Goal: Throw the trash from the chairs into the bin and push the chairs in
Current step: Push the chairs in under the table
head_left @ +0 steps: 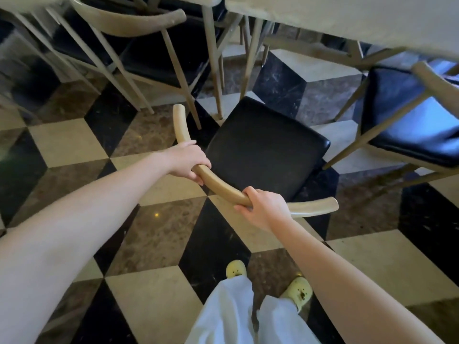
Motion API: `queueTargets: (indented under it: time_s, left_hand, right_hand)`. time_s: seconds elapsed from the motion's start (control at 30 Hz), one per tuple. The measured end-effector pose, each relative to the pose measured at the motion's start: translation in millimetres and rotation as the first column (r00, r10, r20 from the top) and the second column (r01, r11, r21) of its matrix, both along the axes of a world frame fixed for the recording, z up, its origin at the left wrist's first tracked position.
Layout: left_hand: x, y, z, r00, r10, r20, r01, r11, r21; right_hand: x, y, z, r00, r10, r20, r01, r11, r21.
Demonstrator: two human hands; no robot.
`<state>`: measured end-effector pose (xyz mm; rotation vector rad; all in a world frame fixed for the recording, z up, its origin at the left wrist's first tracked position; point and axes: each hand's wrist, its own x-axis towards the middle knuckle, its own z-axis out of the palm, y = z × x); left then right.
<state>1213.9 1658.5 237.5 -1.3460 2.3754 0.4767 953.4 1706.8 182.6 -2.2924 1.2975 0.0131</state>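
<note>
A wooden chair with a black seat (265, 147) stands in front of me, turned at an angle to the pale table (347, 18) at the top right. Its curved tan backrest (221, 182) runs from upper left to lower right. My left hand (190, 160) grips the left half of the backrest. My right hand (265, 207) grips the right half. The seat is bare; no trash and no bin are in view.
Another black-seated chair (409, 125) stands at the right, partly under the table. More chairs (139, 50) crowd under a table at the top left. The floor is a checked marble pattern (159, 234). My feet in yellow slippers (298, 291) are below.
</note>
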Motion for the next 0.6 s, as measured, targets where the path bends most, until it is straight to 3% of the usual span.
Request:
queueTargets:
  time_s: [0.2,0.47,0.6]
  left_hand:
    - [11.1,-24.0,4.5,0.988,-0.055,0.143,0.048,0.997,0.055]
    - [-7.4,-46.4,9.3,0.982,-0.066,0.175,0.04,0.988,0.149]
    - [-22.0,-71.5,15.7,0.991,-0.061,0.122,0.043,0.989,0.143]
  right_hand:
    - [-5.5,-1.5,-2.4,0.996,0.027,-0.083,-0.031,0.998,-0.05]
    - [-27.5,-17.8,0.2,0.996,0.041,-0.08,-0.053,0.986,-0.159]
    - [-53.0,-46.7,11.0,0.995,0.046,-0.09,-0.065,0.975,-0.211]
